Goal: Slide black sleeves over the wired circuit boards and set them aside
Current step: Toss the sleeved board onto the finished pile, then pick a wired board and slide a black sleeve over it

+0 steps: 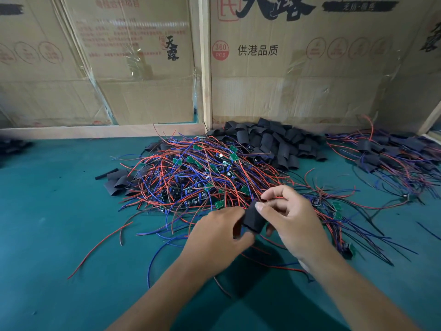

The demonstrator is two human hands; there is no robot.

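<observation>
Far left edge of the green desk (52,211) has a small dark blurry clump (12,145), can't really tell what it is. Moving in, a few flat loose sleeves (118,181) lie on the mat, just touching the left fringe of the big tangle. That pile of wired boards (198,173) is a mess of red and blue leads with little green circuit boards poking out on top, and stray wires trail off it toward the near edge.

In front of the pile, the left hand (214,237) has its fingers curled around the lower end of a black sleeve (253,217), held up off the desk between both hands. Whether a board is already inside it, I can't tell, the tube hides that. The right hand (293,218) pinches the sleeve's upper end with thumb and forefinger, and a red wire (274,199) runs right by those fingertips, other fingers tucked loosely underneath.

Behind and a bit right of the tangle sits the heap of empty sleeves (274,142), stacked against the cardboard boxes (286,68) at the back. Far right, well apart from the hands, is the finished bunch (391,151): boards already sleeved, their wires fanning out over the mat.
</observation>
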